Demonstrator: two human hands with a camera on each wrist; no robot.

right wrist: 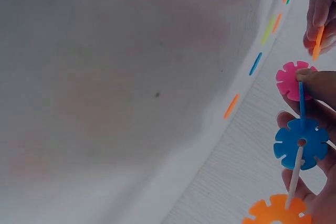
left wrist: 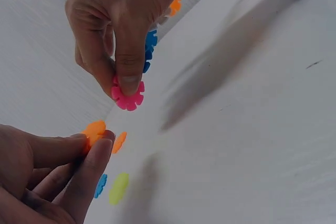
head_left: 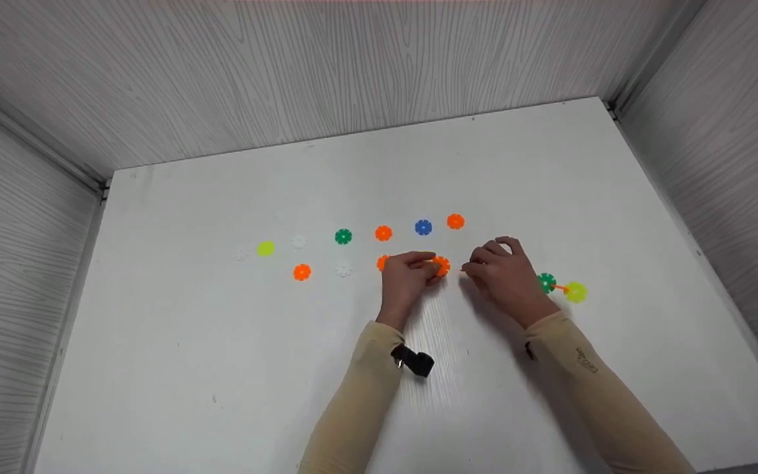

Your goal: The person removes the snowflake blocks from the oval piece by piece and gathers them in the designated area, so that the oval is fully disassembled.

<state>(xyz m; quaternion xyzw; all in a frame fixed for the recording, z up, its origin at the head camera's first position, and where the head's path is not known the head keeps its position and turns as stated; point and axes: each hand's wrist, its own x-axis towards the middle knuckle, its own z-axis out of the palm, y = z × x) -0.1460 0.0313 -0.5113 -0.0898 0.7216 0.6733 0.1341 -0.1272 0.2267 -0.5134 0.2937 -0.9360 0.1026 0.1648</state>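
My left hand [head_left: 405,280] pinches an orange notched plastic disc [head_left: 441,266] between thumb and fingers. In the left wrist view that disc is seen just below a pink notched disc [left wrist: 128,98], apart from it. My right hand [head_left: 504,276] pinches the pink disc, the near end of a chain of interlocked discs. The right wrist view shows an edge-on blue disc, a flat blue disc [right wrist: 315,142], a white edge-on disc [right wrist: 295,177] and an orange disc [right wrist: 278,211] along the chain. Beyond my right wrist stick out a green disc [head_left: 545,283] and a yellow disc [head_left: 575,292], joined by an edge-on orange one.
Loose discs lie in two rough rows on the white table [head_left: 254,368], among them a green disc [head_left: 343,236], a blue disc [head_left: 424,227], a yellow disc [head_left: 265,248] and several orange and whitish ones. Pale wood-grain panels [head_left: 326,66] surround the table at back and sides.
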